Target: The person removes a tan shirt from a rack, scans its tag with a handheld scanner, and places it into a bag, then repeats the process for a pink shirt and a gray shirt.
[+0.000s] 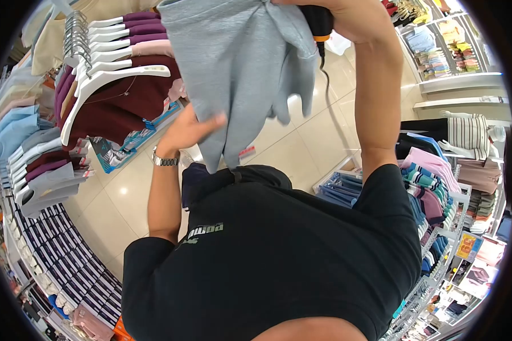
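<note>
A light grey-blue garment (224, 68) hangs down at the top centre, creased, with its narrow ends pointing at my black shirt (279, 256). My left hand (183, 132), with a metal-band watch on the wrist, is at the garment's left edge. Its thumb stretches out over the cloth, slightly blurred, away from the other fingers. My right hand (347, 16) is partly cut off by the top edge, closed round a black device (317, 21) with an orange ring and a cord. The device is against the garment's upper right side.
White hangers with maroon tops (116, 111) stand close at the left. Folded jeans (340, 188) lie in a bin at the right, beside a rack of striped clothes (429, 184). The cord (327, 94) trails over the tiled floor (301, 150). Stacked dark goods (68, 244) fill the lower left.
</note>
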The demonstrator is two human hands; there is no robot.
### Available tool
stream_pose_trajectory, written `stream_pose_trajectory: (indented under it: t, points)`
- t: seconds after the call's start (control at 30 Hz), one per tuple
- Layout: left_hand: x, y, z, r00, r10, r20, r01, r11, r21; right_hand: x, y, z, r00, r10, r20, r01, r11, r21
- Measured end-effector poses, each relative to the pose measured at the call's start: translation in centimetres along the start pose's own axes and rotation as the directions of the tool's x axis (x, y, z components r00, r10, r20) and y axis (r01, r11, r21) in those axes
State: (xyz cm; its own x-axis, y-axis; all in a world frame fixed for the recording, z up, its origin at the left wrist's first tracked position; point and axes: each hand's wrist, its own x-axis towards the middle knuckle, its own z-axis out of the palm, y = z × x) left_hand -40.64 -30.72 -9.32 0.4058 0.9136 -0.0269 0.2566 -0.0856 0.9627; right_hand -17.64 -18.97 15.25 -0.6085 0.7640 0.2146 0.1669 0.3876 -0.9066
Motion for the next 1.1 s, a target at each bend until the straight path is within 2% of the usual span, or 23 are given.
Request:
stream_pose_trajectory:
  t: [0.03, 0.13, 0.17, 0.27, 0.3, 0.33, 0.37, 0.43, 0.53, 0.57, 0.67, 0.7, 0.73, 0.8, 0.83, 0.87, 0.93, 0.97, 1.0, 1.07, 1.1]
  points:
    - [0.3, 0.8, 0.0, 0.992, -0.122, -0.018, 0.113, 0.959, -0.259, -0.2, -0.6, -0.2, 0.995, 0.073, -0.061, -0.081, 0.987, -0.136]
    - [-1.0, 1.2, -1.8, 0.991, -0.104, -0.08, 0.077, 0.954, -0.288, -1.6, -0.5, -2.3, 0.997, 0.002, -0.083, -0.003, 1.0, -0.011]
    - [-1.4, 0.7, -2.7, 0.996, -0.089, -0.014, 0.079, 0.941, -0.328, -1.8, -0.7, -2.7, 0.996, -0.021, -0.09, 0.016, 0.998, -0.055]
    - [-0.3, -2.0, -4.4, 0.983, 0.113, 0.147, 0.004, 0.78, -0.626, -2.2, -1.4, -2.6, 0.998, -0.045, -0.047, 0.048, 0.998, 0.047]
    - [0.1, -2.5, -3.9, 0.99, 0.104, 0.094, -0.014, 0.737, -0.676, -1.8, -1.3, -2.9, 0.996, -0.038, -0.076, 0.034, 0.998, -0.052]
    - [0.4, -3.1, -3.5, 0.995, 0.095, 0.04, -0.037, 0.692, -0.721, -1.5, -0.9, -3.2, 0.998, -0.051, -0.027, 0.052, 0.998, 0.042]
    - [1.0, -3.3, -2.8, 0.986, 0.156, 0.048, -0.074, 0.691, -0.719, -1.1, -0.6, -3.6, 0.998, -0.065, 0.021, 0.061, 0.989, 0.137]
    - [1.9, -3.3, -0.7, 0.961, 0.271, 0.064, -0.142, 0.674, -0.725, -0.5, -0.6, -2.9, 0.998, 0.007, -0.064, -0.005, 1.0, 0.022]
    - [2.6, -2.9, 1.7, 0.898, 0.433, 0.078, -0.238, 0.627, -0.742, 0.5, 3.2, -4.7, 0.998, -0.032, -0.051, 0.031, 0.999, -0.014]
    - [2.0, -2.5, 1.8, 0.961, 0.235, 0.143, -0.07, 0.712, -0.698, 0.6, 4.3, -5.4, 0.998, 0.02, -0.058, -0.023, 0.998, -0.059]
    - [1.4, -1.5, 2.9, 0.982, 0.038, 0.187, 0.102, 0.724, -0.682, 0.3, 8.8, -6.7, 0.97, 0.231, -0.068, -0.24, 0.954, -0.18]
    - [1.1, -2.0, 3.4, 0.98, 0.064, 0.186, 0.089, 0.698, -0.71, 0.4, 11.9, -6.9, 0.978, 0.205, -0.039, -0.209, 0.971, -0.119]
    - [0.8, -2.2, 4.0, 0.979, 0.079, 0.187, 0.092, 0.644, -0.76, -0.2, 12.0, -6.3, 0.93, 0.364, -0.046, -0.365, 0.907, -0.211]
    - [0.4, -2.4, 5.4, 0.978, 0.108, 0.181, 0.098, 0.526, -0.845, -1.8, 13.4, -4.5, 0.838, 0.545, -0.02, -0.544, 0.831, -0.116]
    - [0.4, -3.2, 5.7, 0.964, 0.125, 0.236, 0.149, 0.484, -0.862, -2.6, 17.0, -4.0, 0.96, 0.278, 0.033, -0.271, 0.951, -0.15]
    - [0.2, -2.9, 5.9, 0.968, 0.132, 0.214, 0.126, 0.484, -0.866, -3.4, 19.3, -3.2, 0.948, 0.317, 0.02, -0.312, 0.94, -0.137]
    - [-0.1, -1.6, 7.0, 0.975, 0.143, 0.168, 0.079, 0.482, -0.872, -5.9, 20.6, -1.6, 0.943, 0.313, -0.115, -0.334, 0.884, -0.327]
    - [-0.3, -0.8, 7.4, 0.992, 0.088, 0.091, 0.029, 0.544, -0.839, -7.2, 22.0, -1.2, 0.966, 0.222, -0.129, -0.251, 0.92, -0.3]
    - [-0.6, -0.7, 7.7, 0.998, 0.021, 0.061, 0.039, 0.561, -0.827, -8.9, 22.9, -0.3, 0.968, 0.128, -0.216, -0.164, 0.974, -0.158]
    - [-1.4, -0.5, 7.9, 0.994, -0.112, -0.006, 0.062, 0.593, -0.803, -12.1, 21.6, 1.2, 0.919, 0.323, -0.226, -0.289, 0.942, 0.17]
    - [-1.9, -0.5, 8.0, 0.992, -0.128, -0.021, 0.054, 0.557, -0.829, -13.8, 21.7, 1.6, 0.901, 0.392, -0.189, -0.345, 0.908, 0.237]
